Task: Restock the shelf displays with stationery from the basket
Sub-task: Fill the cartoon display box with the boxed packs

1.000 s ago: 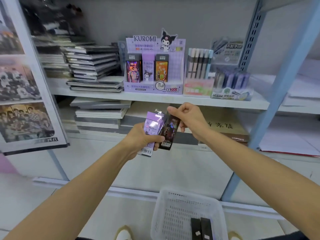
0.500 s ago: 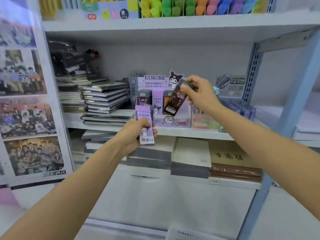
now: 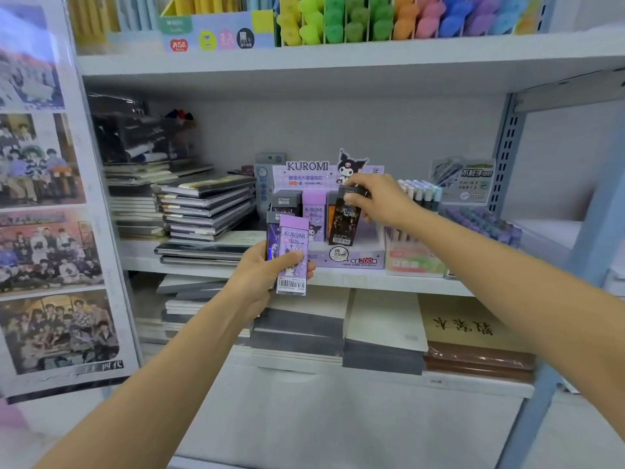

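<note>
Pinches a dark pack (image 3: 345,220) by its top in the right hand (image 3: 378,199), low end at the right slot of the display box (image 3: 358,260) on the middle shelf (image 3: 338,277). Grips a purple pack (image 3: 293,255) over a darker pack (image 3: 271,238) in the left hand (image 3: 260,275), near-left of the box. May snag on the standing packs (image 3: 314,211) and tip them, or slip from so slight a pinch.
</note>
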A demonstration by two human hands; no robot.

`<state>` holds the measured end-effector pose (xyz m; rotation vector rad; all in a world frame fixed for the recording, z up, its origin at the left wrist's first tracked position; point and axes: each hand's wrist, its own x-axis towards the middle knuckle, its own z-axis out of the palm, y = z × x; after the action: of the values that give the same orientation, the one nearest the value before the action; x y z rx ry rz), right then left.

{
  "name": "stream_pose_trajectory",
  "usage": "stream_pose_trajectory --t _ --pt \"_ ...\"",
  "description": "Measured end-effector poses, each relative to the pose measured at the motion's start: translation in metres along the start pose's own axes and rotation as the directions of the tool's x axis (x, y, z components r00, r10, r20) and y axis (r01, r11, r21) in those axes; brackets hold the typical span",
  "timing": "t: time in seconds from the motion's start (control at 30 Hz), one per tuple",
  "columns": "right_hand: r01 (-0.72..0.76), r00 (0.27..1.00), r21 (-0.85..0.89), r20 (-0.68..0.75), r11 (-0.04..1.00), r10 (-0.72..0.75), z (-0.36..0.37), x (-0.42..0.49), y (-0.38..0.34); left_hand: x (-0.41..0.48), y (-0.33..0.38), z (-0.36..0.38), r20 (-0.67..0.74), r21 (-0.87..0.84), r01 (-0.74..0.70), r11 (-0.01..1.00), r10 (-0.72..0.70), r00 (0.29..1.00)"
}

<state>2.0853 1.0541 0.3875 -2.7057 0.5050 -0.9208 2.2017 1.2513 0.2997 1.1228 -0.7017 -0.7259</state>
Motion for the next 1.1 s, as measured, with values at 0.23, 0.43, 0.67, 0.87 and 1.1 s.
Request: stream_pose_trajectory --t 0.23,0.43,0.67,0.87,1.1 --pt "0.025 0.991 -0.071 -0.126 0.997 -0.034 0.019 0.001 -0.003 0.003 -0.002 -0.001 0.012 -0.033 -0.007 0.999 0.007 1.000" --pt "0.018 0.986 -0.243 -0.155 0.970 -0.057 0.026 0.002 -0.002 0.000 -0.002 0.002 0.023 -0.029 -0.014 0.999 0.015 1.000" --pt "0.090 0.982 0.191 -0.181 0.977 -0.055 0.024 -0.022 -0.031 -0.006 -0.001 0.007 0.041 -0.029 -0.033 0.999 0.035 0.999" --pt "-0.125 0.991 0.566 0.103 0.815 0.081 0.049 -0.047 -0.052 -0.012 0.000 0.013 0.045 0.003 -0.064 0.998 0.064 0.997" --pt "-0.103 0.981 0.607 -0.067 0.788 0.180 0.012 -0.021 -0.048 -0.012 0.004 0.001 -0.107 -0.009 -0.027 1.000 0.026 0.994"
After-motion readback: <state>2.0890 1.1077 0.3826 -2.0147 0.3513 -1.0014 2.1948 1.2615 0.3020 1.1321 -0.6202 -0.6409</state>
